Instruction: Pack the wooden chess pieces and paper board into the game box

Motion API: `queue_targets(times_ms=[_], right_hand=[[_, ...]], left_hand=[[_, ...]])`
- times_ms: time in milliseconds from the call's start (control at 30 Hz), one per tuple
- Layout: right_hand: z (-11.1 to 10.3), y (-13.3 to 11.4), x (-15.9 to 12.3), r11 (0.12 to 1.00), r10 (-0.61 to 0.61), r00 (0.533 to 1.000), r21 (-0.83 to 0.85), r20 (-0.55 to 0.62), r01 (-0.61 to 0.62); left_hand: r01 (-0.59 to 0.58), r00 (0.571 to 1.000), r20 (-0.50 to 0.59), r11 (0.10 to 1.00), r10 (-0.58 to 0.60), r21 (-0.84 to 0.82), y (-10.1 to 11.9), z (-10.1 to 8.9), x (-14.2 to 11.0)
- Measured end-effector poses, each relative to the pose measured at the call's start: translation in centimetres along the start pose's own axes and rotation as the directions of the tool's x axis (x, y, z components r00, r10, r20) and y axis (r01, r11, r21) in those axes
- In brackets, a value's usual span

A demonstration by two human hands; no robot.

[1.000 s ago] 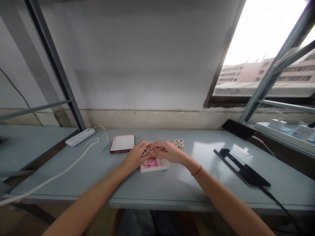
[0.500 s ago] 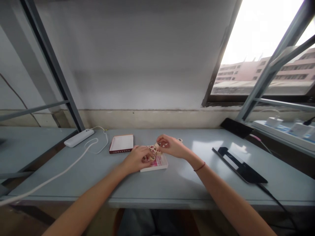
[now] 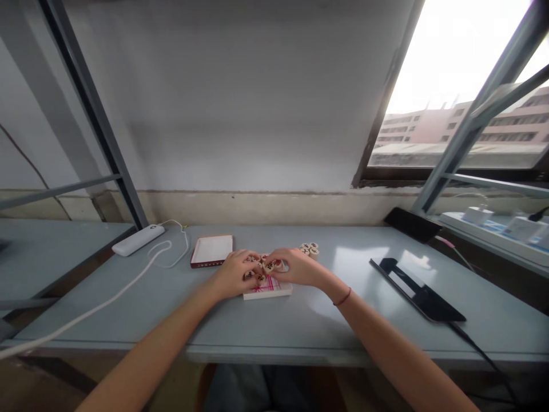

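A shallow white box stands on the desk in front of me, with a pink-lined printed sheet and several round xiangqi pieces in it. My left hand curls over the box's left side, its fingers closed around xiangqi pieces with dark characters. From the right, my right hand pinches a xiangqi piece between thumb and fingers, just above the others. Beyond that hand, short stacks of xiangqi pieces stand on the desk. Fingers hide part of the box.
A red-edged box lid lies left of my hands. Farther left are a white power bank and a white cable. At right lie a dark tablet-like device, a black phone-like slab and a power strip.
My right hand has moved slightly down and left, toward my left hand, with a piece in its pinch. More of the stacked pieces behind it now show.
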State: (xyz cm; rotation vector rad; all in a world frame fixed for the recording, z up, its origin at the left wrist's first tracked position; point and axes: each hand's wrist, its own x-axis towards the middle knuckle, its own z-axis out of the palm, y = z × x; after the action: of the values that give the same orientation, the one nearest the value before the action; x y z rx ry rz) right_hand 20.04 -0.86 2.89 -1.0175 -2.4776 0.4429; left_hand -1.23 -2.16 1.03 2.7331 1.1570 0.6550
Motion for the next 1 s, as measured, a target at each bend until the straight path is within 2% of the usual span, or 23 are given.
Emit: queue_targets(times_ms=[100,267,533,633,700,767,800,867,1000], right_hand=[[0.8,-0.3,0.2,0.995,-0.095,0.995,-0.042,0.003,0.095],[2.0,-0.4,0.3,0.976,-0.198,0.980,-0.094,-0.006,0.196],[2.9,-0.6,0.6,0.954,-0.261,0.965,-0.158,-0.005,0.257],[2.7,-0.2,0.7,0.958,-0.255,0.966,-0.149,-0.036,0.247],[1.8,0.9,0.8,0.972,-0.194,0.976,-0.153,-0.101,0.178],[0.5,2.8,0.8,0.982,-0.078,0.976,-0.182,-0.203,0.041],[-0.2,3.9,0.7,0.978,-0.002,0.964,-0.201,-0.267,-0.054],[-1.7,6.1,0.4,0.955,0.129,0.940,-0.217,-0.315,-0.204],[-3.2,8.9,-0.4,0.914,0.355,0.914,-0.130,-0.196,-0.383]], left_hand=[[0.048,0.999,-0.017,0.998,-0.048,-0.039,-0.5,-0.4,-0.2],[0.125,0.989,0.101,0.981,-0.111,-0.145,-1.2,-0.7,-0.5],[0.084,0.988,0.146,0.975,-0.055,-0.204,-1.5,0.1,-0.5],[0.085,0.988,0.145,0.974,-0.055,-0.210,-1.7,0.4,-0.5],[0.083,0.988,0.149,0.973,-0.052,-0.214,-1.8,0.4,-0.5],[0.076,0.987,0.155,0.974,-0.043,-0.213,-1.7,0.3,-0.5],[0.072,0.987,0.158,0.975,-0.039,-0.210,-1.7,0.3,-0.5],[0.069,0.986,0.160,0.977,-0.037,-0.204,-1.6,0.1,-0.6],[0.080,0.985,0.163,0.977,-0.049,-0.195,-1.5,0.1,-0.6]])
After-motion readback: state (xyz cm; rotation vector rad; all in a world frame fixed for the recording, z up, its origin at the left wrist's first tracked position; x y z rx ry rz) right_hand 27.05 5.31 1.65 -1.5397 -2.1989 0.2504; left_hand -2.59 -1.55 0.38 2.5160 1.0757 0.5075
